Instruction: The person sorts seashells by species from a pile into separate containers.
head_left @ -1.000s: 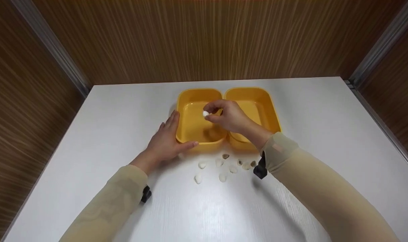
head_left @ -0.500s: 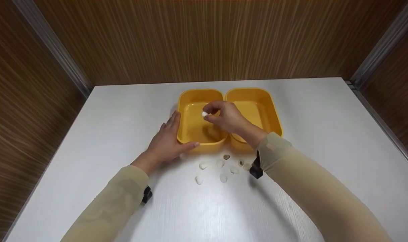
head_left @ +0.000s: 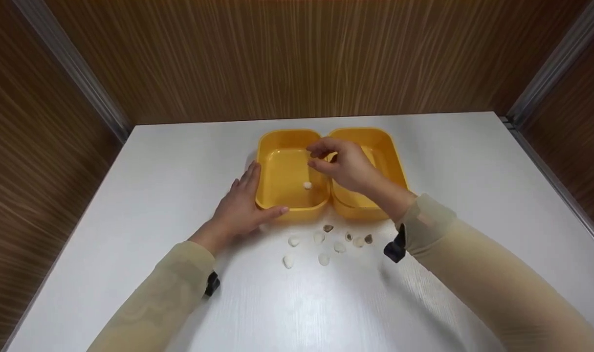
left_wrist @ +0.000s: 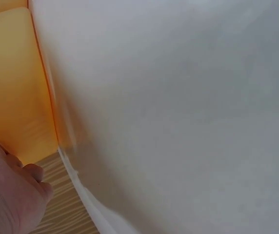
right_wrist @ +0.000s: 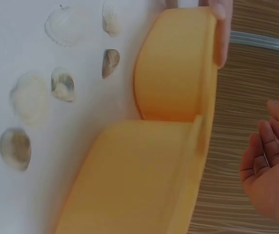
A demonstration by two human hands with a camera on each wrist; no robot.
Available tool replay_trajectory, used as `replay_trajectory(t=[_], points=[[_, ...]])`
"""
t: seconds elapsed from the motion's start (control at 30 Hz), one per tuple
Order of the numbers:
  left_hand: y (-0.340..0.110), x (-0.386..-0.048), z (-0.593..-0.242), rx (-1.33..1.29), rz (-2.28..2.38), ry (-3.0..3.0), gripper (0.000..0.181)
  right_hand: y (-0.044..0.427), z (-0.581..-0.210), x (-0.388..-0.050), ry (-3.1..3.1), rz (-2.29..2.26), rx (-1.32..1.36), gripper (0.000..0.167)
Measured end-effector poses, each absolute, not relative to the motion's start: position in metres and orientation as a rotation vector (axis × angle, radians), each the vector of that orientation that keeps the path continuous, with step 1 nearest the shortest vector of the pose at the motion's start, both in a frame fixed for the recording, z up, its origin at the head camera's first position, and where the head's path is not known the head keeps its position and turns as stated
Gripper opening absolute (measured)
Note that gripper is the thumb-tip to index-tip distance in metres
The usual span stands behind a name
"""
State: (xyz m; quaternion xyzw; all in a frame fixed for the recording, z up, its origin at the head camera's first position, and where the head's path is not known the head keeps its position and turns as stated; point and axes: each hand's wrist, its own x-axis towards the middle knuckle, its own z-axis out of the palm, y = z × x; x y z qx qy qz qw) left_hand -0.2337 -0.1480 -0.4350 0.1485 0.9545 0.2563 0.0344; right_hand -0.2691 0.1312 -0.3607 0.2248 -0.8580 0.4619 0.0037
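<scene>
- My right hand (head_left: 348, 164) holds nothing, thumb and fingertips apart, just above the centre of the head view, over where the two boxes meet.
- The small white shell (head_left: 307, 186) shows inside the left yellow box (head_left: 279, 178), below my fingertips.
- My left hand (head_left: 238, 205) rests against that box's left side, gripping nothing.
- I judge the step as a release into this box.
- Next probably calls for a light pinch on one of the loose shells (head_left: 324, 259), lower centre, on the table (head_left: 130, 195).
</scene>
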Motion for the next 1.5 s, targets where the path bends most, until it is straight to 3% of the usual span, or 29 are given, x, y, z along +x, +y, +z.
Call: replay_trajectory(t=[0.27,0.67,1.13,1.5], points=[[-0.15,-0.234,-0.436,0.46,0.802,2.932,0.131,0.157,-0.345,-0.241,-2.59,1.442,0.784,0.025],[-0.153,-0.234,-0.437,0.458,0.804,2.941,0.133,0.185,-0.352,-0.199,-2.57,1.495,0.881,0.029],[-0.156,-0.234,-0.436,0.452,0.787,2.952,0.133,0.218,-0.395,-0.16,-2.659,1.512,0.922,0.028],[-0.156,-0.236,-0.436,0.458,0.779,2.95,0.133,0.236,-0.429,-0.154,-2.864,1.537,0.912,0.029]])
